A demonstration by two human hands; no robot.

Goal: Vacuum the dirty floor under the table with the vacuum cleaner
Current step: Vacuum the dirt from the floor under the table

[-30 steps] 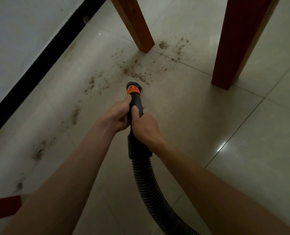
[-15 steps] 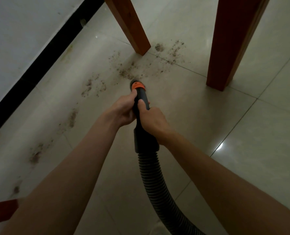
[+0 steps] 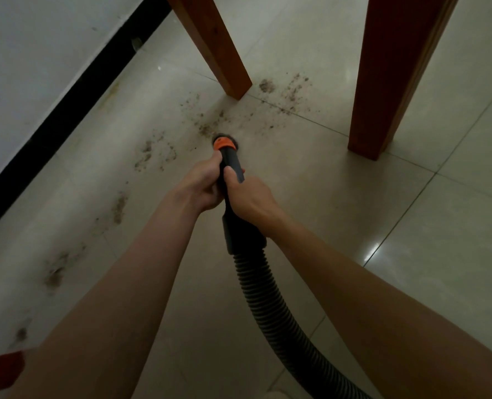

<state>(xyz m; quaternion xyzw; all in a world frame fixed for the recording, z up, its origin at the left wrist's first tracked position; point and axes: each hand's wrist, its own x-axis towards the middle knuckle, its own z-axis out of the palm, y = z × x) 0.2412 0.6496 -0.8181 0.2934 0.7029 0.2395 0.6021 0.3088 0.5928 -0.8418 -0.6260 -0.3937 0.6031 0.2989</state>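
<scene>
While both hands hold the vacuum wand [image 3: 233, 168], the step in hand seems to be the sweeping of the dirt itself. The left hand [image 3: 203, 184] wraps the dark tube from the 9 o'clock side and the right hand [image 3: 250, 197] grips it from the 3 o'clock side, thumb laid along the top; the ribbed hose [image 3: 270, 300] runs back toward 6 o'clock. The orange collar [image 3: 224, 145] and the nozzle under it stand at the near edge of a patch of crumbs [image 3: 210, 125]; whether the nozzle really touches the tile I cannot tell, the light is poor. More dirt lies at 12 to 1 o'clock of the nozzle, between the near table leg [image 3: 218, 47] and the second leg [image 3: 388, 82], and further patches [image 3: 149, 154] trail toward 8 o'clock beside the black skirting [image 3: 66, 116]. Much floor [image 3: 354, 226] is therefore not yet clean. The next move calls for pushing the nozzle forward through the crumbs, low and slow, then around the foot of the near leg without knocking it
</scene>
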